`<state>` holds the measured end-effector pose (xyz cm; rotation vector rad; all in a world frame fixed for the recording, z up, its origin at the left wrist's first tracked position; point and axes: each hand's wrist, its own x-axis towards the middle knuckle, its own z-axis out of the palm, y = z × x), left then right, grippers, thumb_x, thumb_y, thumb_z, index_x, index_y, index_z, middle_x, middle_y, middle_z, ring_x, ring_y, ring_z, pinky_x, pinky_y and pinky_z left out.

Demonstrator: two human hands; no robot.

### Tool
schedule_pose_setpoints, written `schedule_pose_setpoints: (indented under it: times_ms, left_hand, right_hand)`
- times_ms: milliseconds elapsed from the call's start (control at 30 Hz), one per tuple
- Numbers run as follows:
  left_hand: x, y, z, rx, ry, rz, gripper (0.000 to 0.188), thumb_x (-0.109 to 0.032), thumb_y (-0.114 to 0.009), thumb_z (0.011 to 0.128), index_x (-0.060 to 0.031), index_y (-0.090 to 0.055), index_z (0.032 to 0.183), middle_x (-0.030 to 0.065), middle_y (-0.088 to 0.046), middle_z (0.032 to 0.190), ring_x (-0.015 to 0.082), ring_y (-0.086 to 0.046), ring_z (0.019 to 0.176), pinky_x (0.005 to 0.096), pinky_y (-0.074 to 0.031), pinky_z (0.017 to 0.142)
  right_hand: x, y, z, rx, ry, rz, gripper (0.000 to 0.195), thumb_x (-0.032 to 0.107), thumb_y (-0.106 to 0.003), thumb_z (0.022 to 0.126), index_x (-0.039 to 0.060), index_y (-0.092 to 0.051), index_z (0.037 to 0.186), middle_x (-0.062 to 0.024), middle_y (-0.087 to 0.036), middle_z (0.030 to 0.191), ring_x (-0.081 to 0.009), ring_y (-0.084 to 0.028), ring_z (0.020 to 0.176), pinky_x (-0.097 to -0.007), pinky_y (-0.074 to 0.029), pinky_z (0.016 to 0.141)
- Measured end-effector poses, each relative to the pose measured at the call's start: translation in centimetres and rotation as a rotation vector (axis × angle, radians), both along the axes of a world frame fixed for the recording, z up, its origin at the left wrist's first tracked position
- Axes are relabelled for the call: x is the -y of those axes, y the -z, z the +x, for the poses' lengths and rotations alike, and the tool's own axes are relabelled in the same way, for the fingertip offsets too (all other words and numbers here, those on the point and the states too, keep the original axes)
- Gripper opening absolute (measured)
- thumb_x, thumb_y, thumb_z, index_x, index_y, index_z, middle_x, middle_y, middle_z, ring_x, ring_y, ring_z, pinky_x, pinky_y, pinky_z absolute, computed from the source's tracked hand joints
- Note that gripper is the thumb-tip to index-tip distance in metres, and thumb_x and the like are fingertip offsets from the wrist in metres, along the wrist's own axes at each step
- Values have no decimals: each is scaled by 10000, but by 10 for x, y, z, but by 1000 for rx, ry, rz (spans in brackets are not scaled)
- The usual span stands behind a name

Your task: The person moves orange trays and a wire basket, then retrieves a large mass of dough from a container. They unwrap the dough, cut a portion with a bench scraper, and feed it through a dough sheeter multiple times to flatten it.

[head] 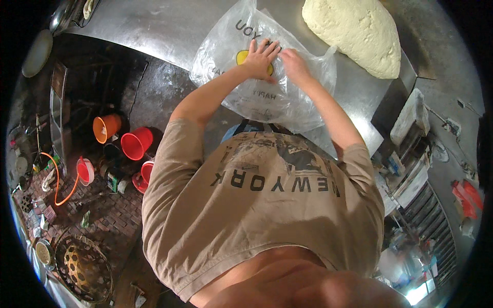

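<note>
A large clear plastic bag [262, 92] with printed writing and a yellow print lies spread over the front edge of the metal worktop. On top of it my left hand [262, 61] rests palm down, fingers apart. Just to its right, my right hand [294, 65] touches the bag with its fingers bent; whether it pinches the plastic cannot be told. Beyond the bag's right corner a big mass of pale dough [356, 34] sits on the metal worktop [154, 23].
Orange [101, 130] and red buckets [133, 143] stand on the floor at the left. Lower left are an orange hose [57, 184] and a woven basket [83, 269]. A whitish block-like object [410, 115] is beyond the worktop's right end, near a slatted metal grate [431, 227].
</note>
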<state>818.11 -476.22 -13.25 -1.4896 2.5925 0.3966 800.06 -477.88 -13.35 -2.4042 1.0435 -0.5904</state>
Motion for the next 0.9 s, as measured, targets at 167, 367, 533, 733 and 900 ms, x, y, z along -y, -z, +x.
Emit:
schedule_pose_setpoints:
  times_ms: [167, 367, 533, 733, 900]
  left_hand:
    - [1, -2, 2, 19, 14, 16, 1155, -669, -664, 563, -98, -157, 1428, 74, -124, 1491, 325, -94, 1363, 598, -75, 1042]
    - [-4, -1, 4, -74, -29, 43, 1176, -645, -698, 540, -85, -161, 1423, 78, -117, 1492, 325, -76, 1367, 604, -50, 1048]
    - [5, -15, -1, -126, -17, 80, 1136, -626, -704, 556, -63, -202, 1405, 101, -149, 1479, 339, -88, 1360, 578, -70, 1057]
    - [32, -49, 73, -848, -313, -29, 675, -308, -761, 669, -26, -487, 1217, 177, -447, 1292, 342, -355, 1243, 439, -297, 1019]
    - [26, -4, 163, -167, -582, -68, 877, -448, -730, 679, -11, -349, 1337, 259, -319, 1369, 406, -244, 1288, 536, -187, 1045]
  right_hand:
    - [-6, 10, -13, -193, -55, 43, 115, -8, -479, 763, -5, -568, 835, -134, -523, 979, -302, -490, 968, -400, -434, 819]
    - [72, -106, -57, 79, 509, -241, 179, 106, -557, 789, 22, -628, 930, -136, -596, 999, -301, -554, 922, -365, -447, 819]
    - [143, -79, -127, -311, 799, -376, 306, 241, -626, 767, 68, -636, 1019, -87, -599, 1042, -299, -504, 1046, -413, -401, 885]
    - [132, -105, -152, -60, 1013, -127, 499, 328, -703, 712, 65, -583, 1118, -130, -524, 1192, -339, -473, 1100, -396, -362, 962]
    - [117, -24, -204, -47, 1166, -136, 932, 404, -793, 570, -24, -384, 1289, -233, -411, 1295, -345, -385, 1205, -407, -293, 1028]
